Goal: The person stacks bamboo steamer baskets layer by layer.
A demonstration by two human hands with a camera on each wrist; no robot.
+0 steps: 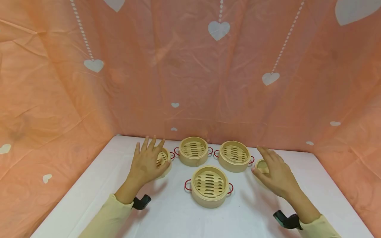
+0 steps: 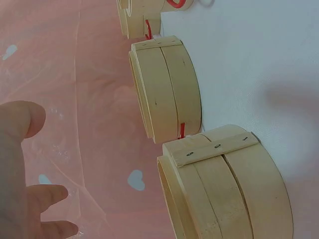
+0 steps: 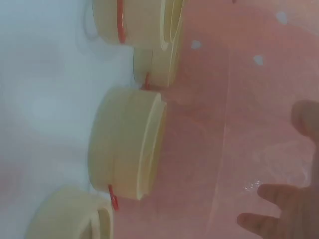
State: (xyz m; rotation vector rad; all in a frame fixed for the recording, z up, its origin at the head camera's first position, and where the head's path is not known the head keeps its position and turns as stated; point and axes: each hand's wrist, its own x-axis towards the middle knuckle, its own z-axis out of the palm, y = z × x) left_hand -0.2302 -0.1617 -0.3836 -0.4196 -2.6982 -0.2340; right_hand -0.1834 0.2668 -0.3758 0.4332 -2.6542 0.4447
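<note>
The left hand (image 1: 146, 165) hovers over the left-end bamboo steamer (image 1: 162, 158), its fingers spread wide and straight, holding nothing; the left wrist view shows a gap between its fingers and the steamers. The right hand (image 1: 277, 175), its fingers extended and its thumb apart from them, holds nothing either and hangs above the right-end bamboo steamer (image 1: 262, 167), partly hiding it. Between these 2 stand the back-left bamboo steamer (image 1: 193, 150) and the back-right bamboo steamer (image 1: 234, 154), side by side near the far edge of the white table (image 1: 166, 218). The front bamboo steamer (image 1: 209, 185) sits nearer the person, centred between the hands. All 5 rest upright; the 3 in full view each have a slatted base and 2 red handles. Behind hangs a salmon-orange backdrop (image 1: 190, 82) printed with pale hearts.
</note>
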